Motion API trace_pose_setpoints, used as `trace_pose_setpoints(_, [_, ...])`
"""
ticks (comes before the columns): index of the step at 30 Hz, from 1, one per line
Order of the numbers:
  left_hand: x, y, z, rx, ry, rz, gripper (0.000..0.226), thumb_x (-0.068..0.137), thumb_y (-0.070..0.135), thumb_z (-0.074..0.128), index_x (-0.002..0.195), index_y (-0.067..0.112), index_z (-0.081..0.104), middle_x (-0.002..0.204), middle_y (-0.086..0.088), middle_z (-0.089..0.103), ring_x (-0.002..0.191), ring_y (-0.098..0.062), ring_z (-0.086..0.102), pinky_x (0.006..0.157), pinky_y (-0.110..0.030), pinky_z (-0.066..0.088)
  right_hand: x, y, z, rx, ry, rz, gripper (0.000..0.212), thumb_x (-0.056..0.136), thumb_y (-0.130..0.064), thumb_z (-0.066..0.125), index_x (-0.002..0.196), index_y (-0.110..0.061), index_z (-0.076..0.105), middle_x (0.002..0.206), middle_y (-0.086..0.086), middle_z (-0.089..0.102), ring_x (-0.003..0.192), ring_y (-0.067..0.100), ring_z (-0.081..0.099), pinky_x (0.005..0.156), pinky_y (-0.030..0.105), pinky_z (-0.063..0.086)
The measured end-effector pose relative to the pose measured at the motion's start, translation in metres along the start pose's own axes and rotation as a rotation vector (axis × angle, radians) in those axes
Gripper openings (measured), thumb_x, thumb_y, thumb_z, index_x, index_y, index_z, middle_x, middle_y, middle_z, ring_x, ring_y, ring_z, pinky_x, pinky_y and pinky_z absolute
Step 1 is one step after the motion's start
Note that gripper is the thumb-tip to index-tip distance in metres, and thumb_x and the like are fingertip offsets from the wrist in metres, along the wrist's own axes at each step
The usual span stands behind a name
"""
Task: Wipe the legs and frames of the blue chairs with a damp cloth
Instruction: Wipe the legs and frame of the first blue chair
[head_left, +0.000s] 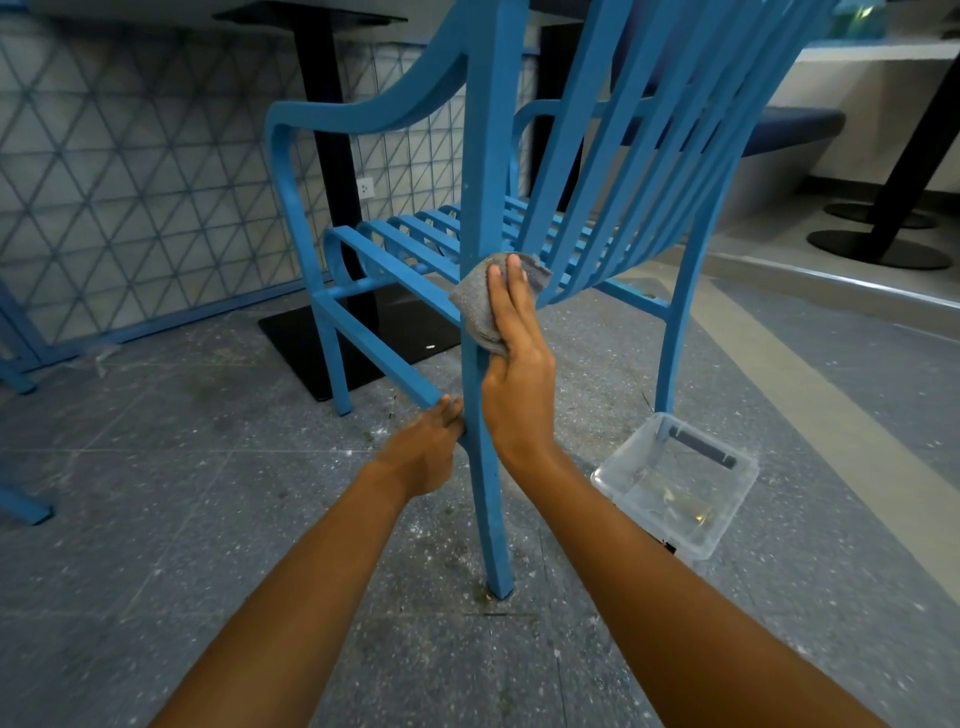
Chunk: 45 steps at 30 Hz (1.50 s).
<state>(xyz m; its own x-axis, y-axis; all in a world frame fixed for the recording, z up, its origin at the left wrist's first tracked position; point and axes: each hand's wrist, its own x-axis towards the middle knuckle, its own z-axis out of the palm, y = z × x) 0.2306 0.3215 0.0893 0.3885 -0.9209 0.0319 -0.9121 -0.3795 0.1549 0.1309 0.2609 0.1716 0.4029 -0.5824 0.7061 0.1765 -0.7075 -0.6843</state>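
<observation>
1 blue chair leg (488, 509), left hand (434, 447) gripping it, right hand (511, 374) flat, pressing grey cloth (475, 306)

Your right hand (513, 364) is flat, fingers straight, pointing up; left hand (428, 449) sits lower, curled round the chair leg (491, 509).

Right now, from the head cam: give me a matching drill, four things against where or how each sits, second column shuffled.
Things:
1. grey cloth
2. left hand
3. clear tub
4. black table base

States:
a. on the floor, right of the near chair leg
b. grips the near chair leg
c. pressed to the near chair leg under the right hand
d. flat on the floor, farthest back of the four

Pairs: 1-c, 2-b, 3-a, 4-d
</observation>
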Motion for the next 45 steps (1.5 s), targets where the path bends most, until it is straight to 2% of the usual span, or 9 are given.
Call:
trace_pose_setpoints(3, [-0.001, -0.001, 0.005, 0.015, 0.038, 0.005, 0.062, 0.095, 0.002, 0.031, 0.150, 0.009, 0.002, 0.159, -0.008, 0.000, 0.147, -0.022, 0.003, 0.119, -0.032, 0.006, 0.001, -0.001, 0.001, 0.005, 0.010, 0.009, 0.074, 0.078, 0.027, 0.035, 0.141, -0.012, 0.031, 0.153, 0.000, 0.022, 0.144, 0.014, 0.016, 0.118, 0.025, 0.016])
trace_pose_setpoints(8, [0.004, -0.009, 0.018, 0.035, 0.071, 0.029, 0.059, 0.094, 0.006, 0.035, 0.149, 0.011, 0.014, 0.157, -0.008, 0.018, 0.145, -0.023, 0.016, 0.121, -0.037, 0.014, -0.007, 0.001, 0.011, -0.061, -0.017, -0.047, 0.077, 0.072, 0.032, 0.034, 0.139, -0.007, 0.034, 0.152, 0.009, 0.025, 0.142, 0.022, 0.019, 0.094, -0.011, 0.017])
trace_pose_setpoints(15, [0.004, -0.013, 0.029, 0.137, 0.101, 0.055, 0.061, 0.097, 0.011, 0.030, 0.149, 0.007, 0.000, 0.159, -0.011, -0.003, 0.147, -0.024, -0.004, 0.122, -0.039, 0.006, -0.025, 0.017, 0.013, -0.079, -0.076, -0.034, 0.077, 0.073, 0.030, 0.037, 0.139, -0.009, 0.034, 0.152, 0.007, 0.023, 0.142, 0.017, 0.012, 0.097, -0.010, 0.012])
trace_pose_setpoints(21, [0.007, -0.014, 0.033, 0.155, 0.115, 0.045, 0.062, 0.094, 0.010, 0.035, 0.149, 0.006, 0.006, 0.158, -0.012, 0.007, 0.147, -0.024, 0.001, 0.121, -0.040, 0.010, -0.040, 0.033, 0.010, -0.083, -0.145, 0.025, 0.070, 0.081, 0.023, 0.039, 0.140, -0.015, 0.032, 0.150, -0.007, 0.020, 0.143, 0.008, 0.011, 0.115, 0.011, 0.007])
trace_pose_setpoints(23, [0.005, -0.011, 0.030, 0.150, 0.095, 0.031, 0.063, 0.095, 0.009, 0.034, 0.149, 0.006, 0.002, 0.159, -0.011, -0.001, 0.147, -0.024, -0.005, 0.122, -0.038, 0.002, -0.042, 0.035, 0.007, -0.077, -0.119, 0.025, 0.068, 0.082, 0.022, 0.040, 0.139, -0.014, 0.034, 0.149, -0.007, 0.022, 0.143, 0.009, 0.015, 0.117, 0.016, 0.011])
trace_pose_setpoints(28, [0.002, -0.010, 0.031, 0.132, 0.133, 0.046, 0.066, 0.094, 0.010, 0.037, 0.148, 0.006, 0.000, 0.159, -0.010, -0.004, 0.147, -0.024, -0.008, 0.122, -0.036, 0.001, -0.038, 0.034, 0.003, -0.066, -0.016, 0.016, 0.064, 0.082, 0.021, 0.041, 0.138, -0.010, 0.036, 0.148, -0.004, 0.023, 0.143, 0.018, 0.019, 0.115, 0.014, 0.013])
trace_pose_setpoints(37, [0.010, -0.018, 0.045, 0.157, 0.180, 0.049, 0.066, 0.093, 0.014, 0.040, 0.149, 0.009, 0.007, 0.159, -0.007, 0.005, 0.148, -0.022, -0.003, 0.121, -0.040, 0.009, -0.054, 0.047, 0.016, -0.086, -0.083, 0.071, 0.067, 0.083, 0.022, 0.039, 0.140, -0.012, 0.033, 0.149, -0.007, 0.019, 0.140, 0.005, 0.013, 0.114, 0.010, 0.011])
trace_pose_setpoints(42, [0.009, -0.016, 0.045, 0.131, 0.212, 0.050, 0.069, 0.093, 0.016, 0.046, 0.150, 0.011, 0.007, 0.159, -0.006, 0.008, 0.148, -0.021, 0.001, 0.122, -0.039, 0.007, -0.065, 0.054, 0.020, -0.096, -0.082, 0.089, 0.069, 0.079, 0.025, 0.040, 0.139, -0.010, 0.034, 0.152, 0.005, 0.024, 0.142, 0.017, 0.020, 0.110, 0.005, 0.015])
trace_pose_setpoints(45, [0.006, -0.011, 0.043, 0.091, 0.239, 0.040, 0.071, 0.092, 0.012, 0.047, 0.149, 0.012, 0.004, 0.158, -0.006, 0.009, 0.147, -0.021, 0.003, 0.121, -0.034, 0.002, -0.074, 0.060, 0.020, -0.098, -0.110, 0.118, 0.070, 0.081, 0.023, 0.043, 0.140, -0.013, 0.032, 0.150, -0.004, 0.019, 0.141, 0.012, 0.018, 0.114, 0.018, 0.022])
